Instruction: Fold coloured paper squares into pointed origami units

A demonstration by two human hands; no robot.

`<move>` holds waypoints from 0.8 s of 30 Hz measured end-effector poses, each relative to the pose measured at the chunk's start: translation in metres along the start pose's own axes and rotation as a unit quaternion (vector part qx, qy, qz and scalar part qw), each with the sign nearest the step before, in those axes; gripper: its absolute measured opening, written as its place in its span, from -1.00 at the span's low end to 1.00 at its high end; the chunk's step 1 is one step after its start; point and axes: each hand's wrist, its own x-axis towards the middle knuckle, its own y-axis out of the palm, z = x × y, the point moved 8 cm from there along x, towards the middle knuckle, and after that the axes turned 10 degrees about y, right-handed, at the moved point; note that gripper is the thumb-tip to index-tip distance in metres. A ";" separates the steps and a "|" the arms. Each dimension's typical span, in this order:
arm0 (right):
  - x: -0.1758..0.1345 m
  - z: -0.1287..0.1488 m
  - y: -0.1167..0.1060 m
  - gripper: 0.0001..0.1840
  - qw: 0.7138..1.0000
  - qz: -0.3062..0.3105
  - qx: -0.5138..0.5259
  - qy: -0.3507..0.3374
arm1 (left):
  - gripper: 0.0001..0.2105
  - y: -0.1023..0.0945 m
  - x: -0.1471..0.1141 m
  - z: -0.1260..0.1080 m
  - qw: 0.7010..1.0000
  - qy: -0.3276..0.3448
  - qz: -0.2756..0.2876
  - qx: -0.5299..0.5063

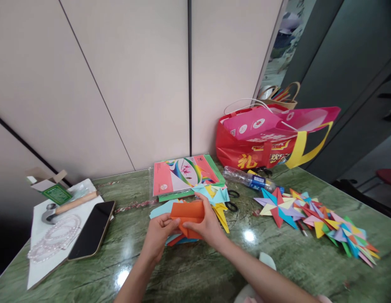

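Observation:
An orange sheet of origami paper (189,209), partly folded, is held up between both hands over the green marble-patterned table. My left hand (160,233) pinches its left edge, thumb on the near face. On the right side, my right hand (207,223) grips it with the thumb in front and fingers behind. Beneath and behind it lie blue and orange paper pieces (164,208), partly hidden by the hands. Just behind my right hand are light blue and yellow folded pieces (212,193), with the black handles of scissors (232,205) beside them.
Behind the hands lies a paper pack (186,174). To the right are a plastic bottle (249,179), folded paper stars (279,206) and a red bag (239,145). On the left are a phone (93,229), a hammer (72,205), beads (56,237) and a small box (55,189).

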 end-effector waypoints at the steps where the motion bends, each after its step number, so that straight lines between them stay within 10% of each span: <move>1: 0.000 0.000 0.000 -0.08 1.000 0.000 0.001 0.000 | -0.77 0.000 0.000 0.000 1.000 0.000 0.002 -0.001; 24: 0.003 -0.001 0.004 -0.14 0.997 0.057 0.042 -0.008 | -0.68 0.002 -0.001 0.008 0.995 -0.047 0.089 0.017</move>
